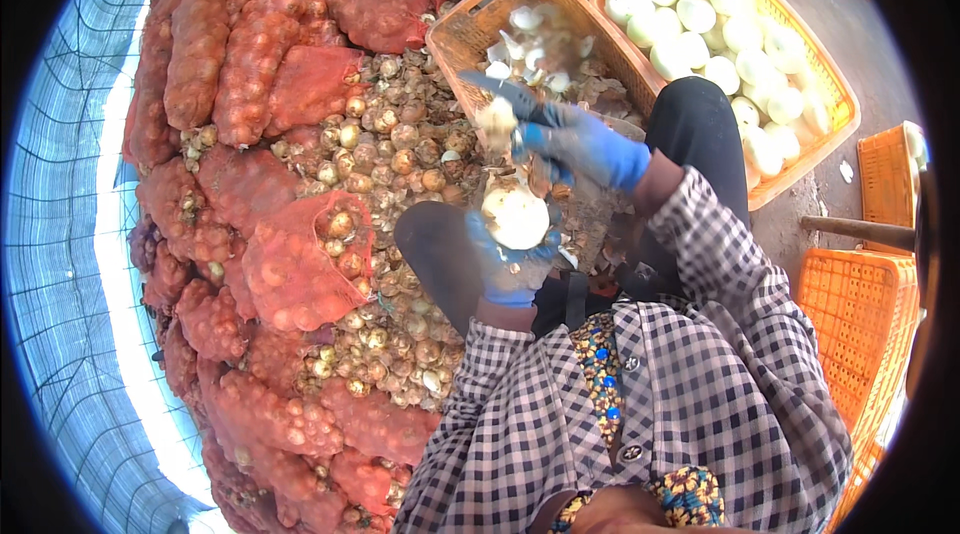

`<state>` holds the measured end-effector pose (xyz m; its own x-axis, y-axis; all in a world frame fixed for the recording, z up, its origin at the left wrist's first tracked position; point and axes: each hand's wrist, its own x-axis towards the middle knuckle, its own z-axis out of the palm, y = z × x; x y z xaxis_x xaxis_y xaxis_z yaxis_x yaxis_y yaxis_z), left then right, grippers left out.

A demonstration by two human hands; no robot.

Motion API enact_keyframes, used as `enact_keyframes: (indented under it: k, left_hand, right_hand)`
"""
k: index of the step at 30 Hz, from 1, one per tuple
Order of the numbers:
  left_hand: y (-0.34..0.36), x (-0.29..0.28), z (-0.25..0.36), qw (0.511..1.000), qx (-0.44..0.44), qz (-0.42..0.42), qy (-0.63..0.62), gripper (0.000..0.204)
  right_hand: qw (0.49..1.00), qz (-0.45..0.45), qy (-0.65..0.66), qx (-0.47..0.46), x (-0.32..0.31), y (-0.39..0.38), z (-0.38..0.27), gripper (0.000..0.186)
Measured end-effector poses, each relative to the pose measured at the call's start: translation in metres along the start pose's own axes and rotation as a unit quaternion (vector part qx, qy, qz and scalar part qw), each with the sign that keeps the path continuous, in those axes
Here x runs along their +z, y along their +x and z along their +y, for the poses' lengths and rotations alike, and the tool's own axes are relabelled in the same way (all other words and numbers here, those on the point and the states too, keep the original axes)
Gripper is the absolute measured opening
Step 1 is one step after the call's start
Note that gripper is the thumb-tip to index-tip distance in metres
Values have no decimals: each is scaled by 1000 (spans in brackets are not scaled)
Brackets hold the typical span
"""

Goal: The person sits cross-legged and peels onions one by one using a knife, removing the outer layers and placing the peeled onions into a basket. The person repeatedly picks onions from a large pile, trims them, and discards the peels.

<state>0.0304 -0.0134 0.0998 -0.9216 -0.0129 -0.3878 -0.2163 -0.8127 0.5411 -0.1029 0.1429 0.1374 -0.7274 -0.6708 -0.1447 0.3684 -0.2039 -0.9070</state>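
My left hand (505,269), in a dirty blue glove, cradles a peeled white onion (515,212) in the middle of the view, above my lap. Just above it my right hand (590,144), gloved in blue, grips a knife (505,89) whose dark blade points up and left. A pale piece of onion (497,118) is at the blade, by my right thumb. Loose brown peel hangs between my hands at the onion's top. Beyond them an orange crate (455,39) holds scraps of white onion and skins.
Red mesh sacks of onions (240,64) are piled on the left with loose unpeeled onions (400,144), beside blue netting (70,234). An orange crate (840,94) of peeled onions stands at upper right. More orange crates (855,334) and a wooden pole (850,228) are at the right.
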Motion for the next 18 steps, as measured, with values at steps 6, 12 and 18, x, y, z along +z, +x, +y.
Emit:
enact_keyframes:
  k: [6,12,18]
  left_hand:
    - [1,-15,8,999,22,-27,-20,68]
    - [6,-31,8,995,25,-93,21,69]
    - [18,-72,-7,990,69,-121,35,71]
  right_hand:
    - [834,105,-522,-144,-21,7,67,39]
    - [773,5,-610,-174,17,-48,71,57]
    - [721,-17,-673,-161,36,-46,62,66]
